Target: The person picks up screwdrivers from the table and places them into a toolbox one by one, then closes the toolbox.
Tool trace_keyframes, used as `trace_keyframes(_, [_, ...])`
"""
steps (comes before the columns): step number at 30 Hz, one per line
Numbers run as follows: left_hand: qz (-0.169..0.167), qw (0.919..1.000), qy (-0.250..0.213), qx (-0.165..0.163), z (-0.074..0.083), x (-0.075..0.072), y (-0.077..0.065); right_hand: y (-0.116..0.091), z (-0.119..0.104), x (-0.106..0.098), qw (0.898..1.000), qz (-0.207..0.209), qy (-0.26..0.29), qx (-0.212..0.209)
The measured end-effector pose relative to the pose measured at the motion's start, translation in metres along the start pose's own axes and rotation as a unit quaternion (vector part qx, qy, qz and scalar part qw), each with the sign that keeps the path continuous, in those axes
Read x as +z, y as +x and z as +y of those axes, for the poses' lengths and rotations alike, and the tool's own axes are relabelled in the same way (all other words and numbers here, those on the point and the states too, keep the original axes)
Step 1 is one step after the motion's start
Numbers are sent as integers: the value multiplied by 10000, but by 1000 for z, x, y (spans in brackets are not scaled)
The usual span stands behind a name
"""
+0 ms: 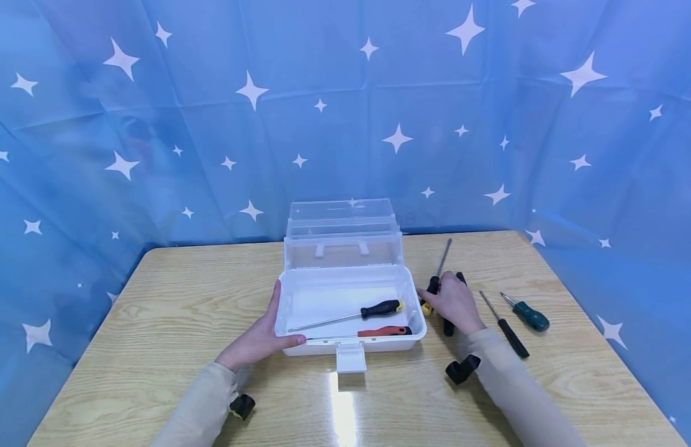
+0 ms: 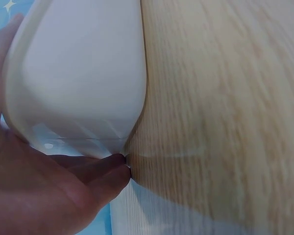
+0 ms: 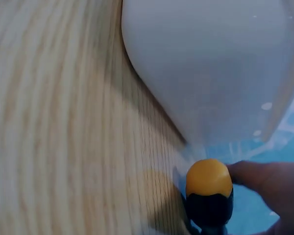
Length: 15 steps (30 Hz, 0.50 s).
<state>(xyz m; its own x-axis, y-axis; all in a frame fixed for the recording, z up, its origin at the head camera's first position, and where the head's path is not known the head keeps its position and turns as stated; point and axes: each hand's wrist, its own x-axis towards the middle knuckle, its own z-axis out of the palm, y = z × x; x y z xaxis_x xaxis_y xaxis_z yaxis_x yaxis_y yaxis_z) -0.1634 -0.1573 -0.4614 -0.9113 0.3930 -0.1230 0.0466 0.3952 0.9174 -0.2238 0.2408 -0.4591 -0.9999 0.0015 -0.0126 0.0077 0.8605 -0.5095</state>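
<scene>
My left hand (image 1: pixel 267 335) grips the left side of a white toolbox (image 1: pixel 323 349), its thumb at the front rim. The left wrist view shows those fingers (image 2: pixel 110 183) around a lower corner. Inside the box lie a screwdriver with a black and yellow handle (image 1: pixel 381 308) and one with a red handle (image 1: pixel 384 331). Right of the box, my right hand (image 1: pixel 454 303) pinches another black-and-yellow screwdriver (image 3: pixel 209 178), its shaft angled away toward the back. A black-handled tool (image 1: pixel 448 328) lies partly hidden under that hand.
Farther right on the wooden table (image 1: pixel 211 279) lie a slim black screwdriver (image 1: pixel 513 338) and a stubby green screwdriver (image 1: pixel 531 316). The toolbox's clear lid (image 1: pixel 342 233) stands raised at the back; its front latch (image 1: pixel 351 358) hangs down. A blue star-print curtain (image 1: pixel 323 124) borders the table.
</scene>
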Motion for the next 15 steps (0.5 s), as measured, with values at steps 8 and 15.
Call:
trace_keyframes(8, [22,10000,-67,47,0,0,0,1,2,-7,9989,-381,-128,245])
trace_keyframes(15, [9,10000,-67,7,1,1,-1,-1,5,-10,9971,-533,-318,428])
